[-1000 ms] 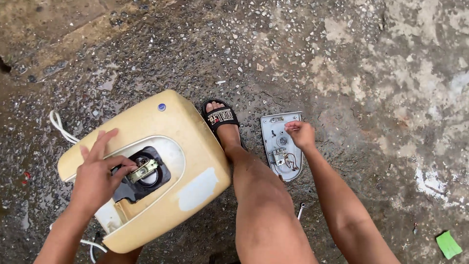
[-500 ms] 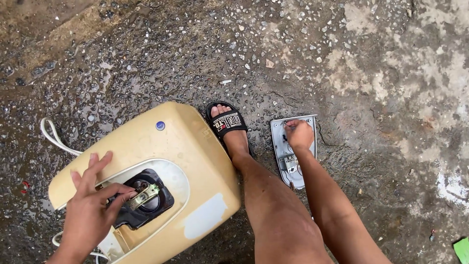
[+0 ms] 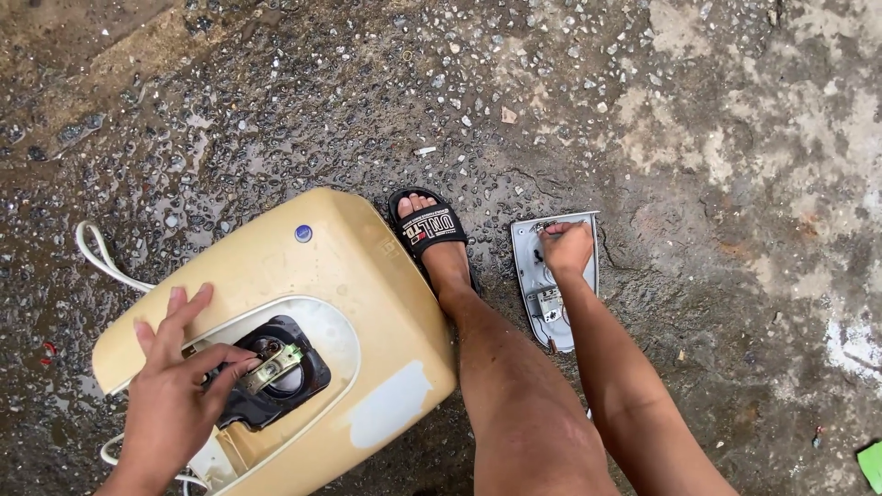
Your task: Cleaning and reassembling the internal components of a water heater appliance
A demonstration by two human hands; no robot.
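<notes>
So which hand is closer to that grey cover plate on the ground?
Right. The right hand rests on the grey cover plate; the left hand is far off, at the black opening of the yellow casing.

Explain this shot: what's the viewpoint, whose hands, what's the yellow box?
One camera on the person's head, looking down at their own bare hands and leg. The left hand pinches a small metal part in the dark round opening of a cream-yellow appliance casing lying on wet gravelly ground. The right hand rests on a separate grey cover plate lying flat beside the foot in a black sandal. A white cord trails off behind the casing.
</notes>
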